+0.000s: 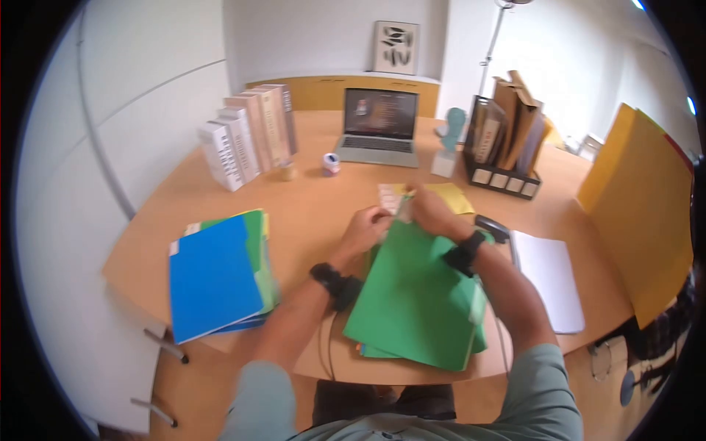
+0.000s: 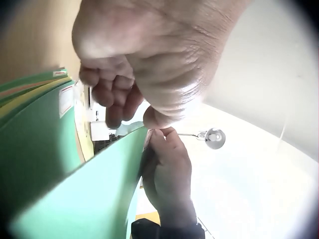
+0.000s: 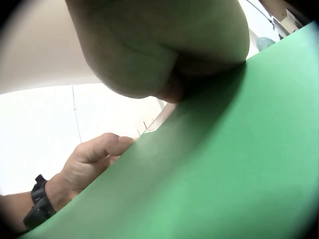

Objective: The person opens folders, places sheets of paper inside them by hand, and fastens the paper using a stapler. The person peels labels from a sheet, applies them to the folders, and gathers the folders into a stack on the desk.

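A green folder (image 1: 412,294) is raised at its far edge over a stack of folders in front of me. At that edge my right hand (image 1: 432,212) pinches the folder, thumb and fingers near a pale label strip. My left hand (image 1: 365,229) is just left of it, thumb and curled fingertips at the folder's edge. In the left wrist view the right hand (image 2: 169,174) grips the folder's edge, close to the left fingertips. The right wrist view shows the left hand (image 3: 94,162) at the edge, its lower fingers hidden behind the green cover.
Blue and green folders (image 1: 213,279) lie at left. Beyond the hands are a yellow folder (image 1: 452,197) and a white label sheet (image 1: 387,197). White paper (image 1: 548,283) lies right, a laptop (image 1: 379,128) behind. Books (image 1: 257,132) and a black file organizer (image 1: 504,180) flank it.
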`<state>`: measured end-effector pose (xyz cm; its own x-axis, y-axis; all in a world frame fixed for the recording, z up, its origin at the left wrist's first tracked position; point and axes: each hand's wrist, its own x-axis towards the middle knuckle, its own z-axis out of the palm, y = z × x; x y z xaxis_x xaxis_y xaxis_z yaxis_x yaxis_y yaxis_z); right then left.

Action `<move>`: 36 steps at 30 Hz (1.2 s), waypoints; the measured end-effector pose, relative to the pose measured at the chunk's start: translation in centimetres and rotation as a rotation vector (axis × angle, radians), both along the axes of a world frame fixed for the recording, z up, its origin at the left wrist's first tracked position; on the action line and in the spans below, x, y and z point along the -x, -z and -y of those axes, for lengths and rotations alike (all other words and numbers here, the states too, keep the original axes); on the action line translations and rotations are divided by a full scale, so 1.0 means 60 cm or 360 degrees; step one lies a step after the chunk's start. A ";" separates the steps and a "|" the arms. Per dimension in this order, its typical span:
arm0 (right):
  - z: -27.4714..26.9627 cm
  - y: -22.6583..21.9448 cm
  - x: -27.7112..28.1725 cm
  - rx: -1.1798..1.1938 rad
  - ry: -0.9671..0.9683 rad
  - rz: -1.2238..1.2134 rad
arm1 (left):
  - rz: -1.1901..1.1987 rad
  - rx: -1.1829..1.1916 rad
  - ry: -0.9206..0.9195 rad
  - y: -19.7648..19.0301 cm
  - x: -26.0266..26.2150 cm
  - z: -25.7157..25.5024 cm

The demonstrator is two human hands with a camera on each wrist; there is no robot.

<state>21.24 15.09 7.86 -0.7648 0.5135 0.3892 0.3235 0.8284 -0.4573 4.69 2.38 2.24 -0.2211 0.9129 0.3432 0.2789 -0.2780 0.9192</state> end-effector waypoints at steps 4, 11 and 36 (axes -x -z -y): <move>0.011 -0.038 -0.026 0.0067 -0.0095 -0.0093 | 0.0118 0.0350 0.0232 -0.057 -0.017 0.040; 0.042 -0.050 -0.039 -0.0200 0.0218 -0.0156 | -0.0290 0.0325 0.0014 -0.041 -0.068 0.082; 0.018 0.085 -0.299 0.1663 0.0339 -0.0792 | -0.0808 0.0958 -0.1878 0.054 0.586 0.661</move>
<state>39.16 14.03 2.73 -0.5073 0.8593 -0.0649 0.0044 -0.0728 -0.9973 -30.48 -37.29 -0.98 -0.9168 0.3149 0.2456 0.3992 0.7385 0.5434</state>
